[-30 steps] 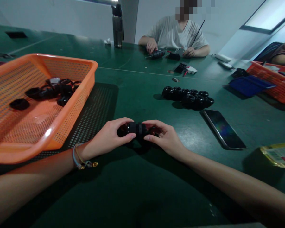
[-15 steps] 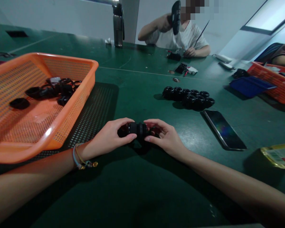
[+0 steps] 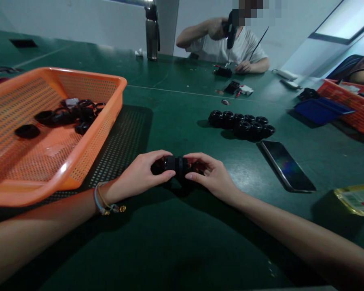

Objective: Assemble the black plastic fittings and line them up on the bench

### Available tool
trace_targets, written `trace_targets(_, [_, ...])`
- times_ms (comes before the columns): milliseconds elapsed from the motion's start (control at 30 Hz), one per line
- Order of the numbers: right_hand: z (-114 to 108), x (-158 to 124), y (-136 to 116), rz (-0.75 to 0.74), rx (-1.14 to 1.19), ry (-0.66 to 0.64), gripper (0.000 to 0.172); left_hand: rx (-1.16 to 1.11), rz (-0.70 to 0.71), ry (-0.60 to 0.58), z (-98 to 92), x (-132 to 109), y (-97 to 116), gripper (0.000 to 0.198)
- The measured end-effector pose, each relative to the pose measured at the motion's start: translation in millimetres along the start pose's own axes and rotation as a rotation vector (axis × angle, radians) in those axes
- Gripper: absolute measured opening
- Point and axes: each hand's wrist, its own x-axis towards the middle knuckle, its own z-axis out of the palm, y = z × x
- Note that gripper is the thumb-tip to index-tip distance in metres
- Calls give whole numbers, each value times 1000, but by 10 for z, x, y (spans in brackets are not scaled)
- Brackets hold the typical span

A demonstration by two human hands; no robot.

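Between my two hands is a black cylindrical plastic part [image 3: 176,163], lying sideways just over the green table. My left hand [image 3: 150,171] grips its left end with thumb and fingers. The right end is pinched by my right hand [image 3: 208,171], whose fingers curl round it. A ring or collar shows at the middle of the part; its two ends are partly hidden by my fingers. Beyond my right hand, several similar black round parts [image 3: 242,124] stand grouped in rows. More black pieces [image 3: 69,115] lie loose in the orange basket at the left.
The orange perforated basket [image 3: 63,182] stands left of my arm. A phone [image 3: 288,165] and a yellow-edged pack [image 3: 356,200] lie at right. Farther off are a blue tray [image 3: 321,111], a red basket [image 3: 362,109] and a bottle [image 3: 152,34]. Across the table a person [image 3: 218,44] holds a power tool.
My hands and the black part stay almost still. Across the table, the person's power tool has come down toward the small parts in front of them.
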Motion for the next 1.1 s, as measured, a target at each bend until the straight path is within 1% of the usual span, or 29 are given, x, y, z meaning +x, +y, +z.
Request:
trace_targets(200, [3,-2,-23,9,-17,3,32,4,-3,4,4,-4,-1,35])
trace_targets(367, [-2,-15,-42,8,-56,2,36,16,4,6,17,2,-8,35])
trace_targets(533, [-4,-17,-21,0,-47,2,34,16,18,1,0,-5,-5,34])
trace_targets(767, [3,-18,-1,-12,-34,-1,36,23,2,-9,0,-15,5,34])
trace_targets(1100, [3,-16,-12,-15,-38,3,33,17,20,0,0,-16,2,33])
